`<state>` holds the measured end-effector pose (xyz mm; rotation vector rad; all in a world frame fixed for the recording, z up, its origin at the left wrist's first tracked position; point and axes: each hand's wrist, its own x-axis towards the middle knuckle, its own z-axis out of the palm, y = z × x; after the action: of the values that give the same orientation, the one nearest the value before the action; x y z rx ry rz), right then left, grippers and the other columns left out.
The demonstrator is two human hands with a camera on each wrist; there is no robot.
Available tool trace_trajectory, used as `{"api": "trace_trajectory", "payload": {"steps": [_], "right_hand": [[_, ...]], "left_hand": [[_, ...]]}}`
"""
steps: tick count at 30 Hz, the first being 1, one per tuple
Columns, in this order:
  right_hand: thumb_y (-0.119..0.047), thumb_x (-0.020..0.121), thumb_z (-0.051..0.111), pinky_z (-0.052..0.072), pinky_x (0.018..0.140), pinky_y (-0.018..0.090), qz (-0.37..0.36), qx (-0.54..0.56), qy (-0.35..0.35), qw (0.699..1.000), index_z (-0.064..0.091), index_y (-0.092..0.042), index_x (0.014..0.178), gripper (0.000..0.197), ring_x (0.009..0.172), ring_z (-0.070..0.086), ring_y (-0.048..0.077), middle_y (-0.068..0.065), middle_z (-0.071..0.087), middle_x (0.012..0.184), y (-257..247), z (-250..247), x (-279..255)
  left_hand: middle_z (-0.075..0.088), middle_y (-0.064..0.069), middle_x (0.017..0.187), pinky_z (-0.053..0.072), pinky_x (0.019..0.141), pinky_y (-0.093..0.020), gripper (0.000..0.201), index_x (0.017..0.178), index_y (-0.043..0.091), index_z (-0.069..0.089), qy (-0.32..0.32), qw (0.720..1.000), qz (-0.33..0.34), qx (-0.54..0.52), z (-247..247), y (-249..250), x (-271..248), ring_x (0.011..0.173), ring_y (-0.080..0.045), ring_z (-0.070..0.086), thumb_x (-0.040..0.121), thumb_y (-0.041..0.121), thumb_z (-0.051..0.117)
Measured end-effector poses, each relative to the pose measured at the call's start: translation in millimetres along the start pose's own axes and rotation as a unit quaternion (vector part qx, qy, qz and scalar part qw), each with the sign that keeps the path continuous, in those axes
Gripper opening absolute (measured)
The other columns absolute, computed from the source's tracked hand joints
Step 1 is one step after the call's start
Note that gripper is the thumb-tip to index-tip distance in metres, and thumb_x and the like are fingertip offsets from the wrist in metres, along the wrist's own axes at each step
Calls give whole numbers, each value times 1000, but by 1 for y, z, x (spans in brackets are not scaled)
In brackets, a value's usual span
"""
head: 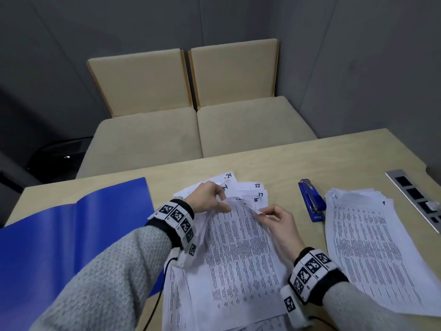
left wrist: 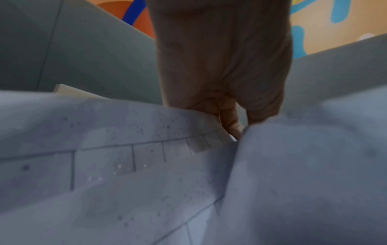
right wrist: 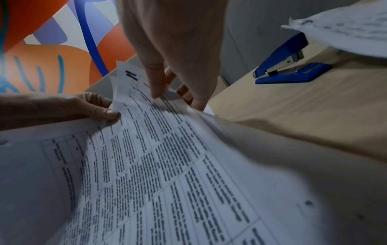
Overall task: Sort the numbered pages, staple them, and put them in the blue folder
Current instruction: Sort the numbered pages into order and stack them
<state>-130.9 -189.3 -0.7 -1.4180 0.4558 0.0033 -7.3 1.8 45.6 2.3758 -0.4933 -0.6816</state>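
Observation:
A loose pile of printed, hand-numbered pages (head: 238,254) lies fanned out in front of me; corners marked 24, 22, 17 and 15 show at its far end. My left hand (head: 214,199) pinches the top edge of the lifted top sheet (right wrist: 146,149). My right hand (head: 274,216) pinches the same sheet's top right corner. A second, squared stack (head: 367,247) with page 1 on top lies to the right. The blue stapler (head: 311,199) sits between the two piles. The blue folder (head: 59,235) lies open at the left.
The wooden table (head: 310,158) ends just behind the pages, with two beige cushioned seats (head: 191,134) beyond it. A metal strip with dark sockets (head: 415,199) runs along the right edge. A black cable (head: 157,299) hangs from my left wrist.

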Motion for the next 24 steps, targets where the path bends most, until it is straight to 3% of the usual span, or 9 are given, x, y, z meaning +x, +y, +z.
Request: {"api": "trace_trajectory", "payload": {"steps": [3,6,11,15,17,19,20,22,24], "right_hand": [[-5,78,73,50,91,53,9,9,-1,1000,63,-16,72,16,88,64,30,15,68,86,1,-1,0],[-8,80,72,51,91,49,13,11,0,1000,62,-14,75,13,91,63,32,14,67,88,2,-5,2],[-6,80,70,51,90,43,21,12,0,1000,61,-8,82,10,95,59,31,11,64,91,6,-9,3],[-7,80,70,51,90,48,18,7,4,1000,61,-11,80,10,92,60,30,12,64,92,6,-3,4],[-3,82,67,54,85,49,12,14,10,1000,59,-13,91,16,90,63,32,16,63,98,6,1,4],[0,82,65,55,82,49,14,26,-10,1000,55,-23,104,33,91,64,32,16,60,101,4,5,4],[-3,80,68,55,85,50,22,18,-26,999,54,-29,108,41,96,63,32,13,58,105,5,7,4],[-20,70,76,52,92,50,27,-32,-47,998,57,-35,107,45,111,56,28,-3,47,117,6,10,4],[-43,57,79,48,98,47,8,-119,-51,991,60,-37,97,44,118,47,25,-23,35,111,10,4,5]], "left_hand": [[53,7,55,33,51,-22,31,63,17,61,1,1000,-2,-19,-1,0,2,53,-6,46,64,35,85],[48,9,51,33,50,-19,37,56,19,54,-2,998,-3,-57,-3,-1,4,49,-2,42,72,42,78],[51,5,63,38,63,-27,31,65,18,53,2,997,13,-81,-3,-7,5,63,-11,47,86,38,65],[45,6,64,32,58,-28,25,91,19,55,14,998,34,-57,-1,4,-3,64,-14,43,87,43,62],[42,2,61,30,52,-28,57,124,24,40,7,998,62,-29,5,13,-12,55,-14,40,80,44,69],[51,-9,64,42,57,-32,85,142,30,14,-19,997,77,5,14,15,-19,59,-22,52,80,28,73],[57,-17,71,48,65,-38,85,144,32,11,-35,996,81,16,16,15,-20,68,-29,58,82,20,69],[62,-25,98,48,82,-43,71,142,32,21,-76,993,85,19,17,17,-22,89,-34,61,87,15,62],[54,-19,128,42,93,-35,58,142,21,31,-115,990,74,43,13,23,-23,110,-28,55,90,13,57]]}}
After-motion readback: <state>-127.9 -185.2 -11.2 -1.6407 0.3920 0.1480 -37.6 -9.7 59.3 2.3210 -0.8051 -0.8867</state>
